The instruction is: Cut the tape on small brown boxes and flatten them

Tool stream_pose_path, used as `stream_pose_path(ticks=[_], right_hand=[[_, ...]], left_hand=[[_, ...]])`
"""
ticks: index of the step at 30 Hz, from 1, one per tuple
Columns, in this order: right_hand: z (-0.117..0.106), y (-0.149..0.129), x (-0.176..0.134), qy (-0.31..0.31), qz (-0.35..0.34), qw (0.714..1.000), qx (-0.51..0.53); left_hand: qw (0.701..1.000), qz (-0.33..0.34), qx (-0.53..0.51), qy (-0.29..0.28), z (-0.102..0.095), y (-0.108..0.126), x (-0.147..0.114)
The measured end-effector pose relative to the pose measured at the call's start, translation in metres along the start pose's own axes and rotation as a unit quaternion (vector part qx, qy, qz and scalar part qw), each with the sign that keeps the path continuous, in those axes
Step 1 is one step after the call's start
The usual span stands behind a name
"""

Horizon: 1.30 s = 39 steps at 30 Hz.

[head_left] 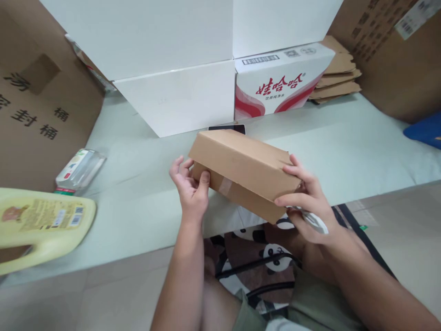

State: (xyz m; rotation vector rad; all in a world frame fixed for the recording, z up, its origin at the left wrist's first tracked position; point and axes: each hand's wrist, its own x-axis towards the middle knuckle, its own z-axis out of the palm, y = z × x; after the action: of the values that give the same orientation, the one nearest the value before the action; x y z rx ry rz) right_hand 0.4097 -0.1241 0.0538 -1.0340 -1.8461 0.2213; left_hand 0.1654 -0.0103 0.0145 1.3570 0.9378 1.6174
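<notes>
A brown cardboard box (244, 161) is held tilted over the front edge of the table, its lid part raised a little from the lower part along the near side. A strip of clear tape (225, 185) shows on the lower wall. My left hand (193, 186) grips the left end, thumb on the near wall and fingers behind. At the right end, my right hand (306, 197) has its fingers on the lid and corner. A narrow white object (315, 220) is also held in that hand; its kind is partly hidden by the fingers.
White cartons (179, 99) and a red-printed white carton (275, 87) stand at the back. Folded cardboard (339, 76) is stacked behind right. To the left are a clear bottle (81, 170), a yellow jug (51, 225) and a large carton (41, 101). A dark-topped flat object (237, 128) lies behind the box.
</notes>
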Motion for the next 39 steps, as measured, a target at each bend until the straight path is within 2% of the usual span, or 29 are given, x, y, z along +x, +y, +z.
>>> stream_pose_path(ticks=[4, 7, 14, 19, 27, 31, 35, 39], right_hand=[[0.000, 0.005, -0.004, 0.013, 0.026, 1.000, -0.008], [0.002, 0.007, -0.006, 0.025, 0.040, 0.999, -0.012], [0.011, 0.004, -0.003, 0.060, 0.049, 0.997, -0.019], [0.014, 0.006, -0.002, 0.068, 0.064, 0.995, -0.040], [0.009, 0.012, -0.007, 0.066, 0.076, 0.995, -0.003], [0.006, 0.016, -0.005, 0.058, 0.037, 0.998, -0.001], [0.007, 0.022, -0.004, 0.058, -0.006, 0.998, -0.021], [0.010, 0.022, -0.003, 0.050, -0.006, 0.997, -0.056]], left_hand=[[0.992, 0.060, 0.106, -0.020, -0.003, 0.001, -0.002], [0.986, 0.066, 0.152, -0.034, -0.006, 0.001, -0.001], [0.987, 0.052, 0.152, 0.006, 0.001, -0.003, -0.008], [0.987, 0.105, 0.112, -0.040, 0.007, -0.004, -0.014], [0.987, 0.084, 0.127, -0.055, 0.010, -0.002, -0.012], [0.984, 0.081, 0.154, -0.040, 0.012, -0.003, -0.013], [0.981, 0.090, 0.166, -0.048, 0.011, -0.007, -0.013], [0.981, 0.089, 0.164, -0.054, 0.009, -0.009, -0.012]])
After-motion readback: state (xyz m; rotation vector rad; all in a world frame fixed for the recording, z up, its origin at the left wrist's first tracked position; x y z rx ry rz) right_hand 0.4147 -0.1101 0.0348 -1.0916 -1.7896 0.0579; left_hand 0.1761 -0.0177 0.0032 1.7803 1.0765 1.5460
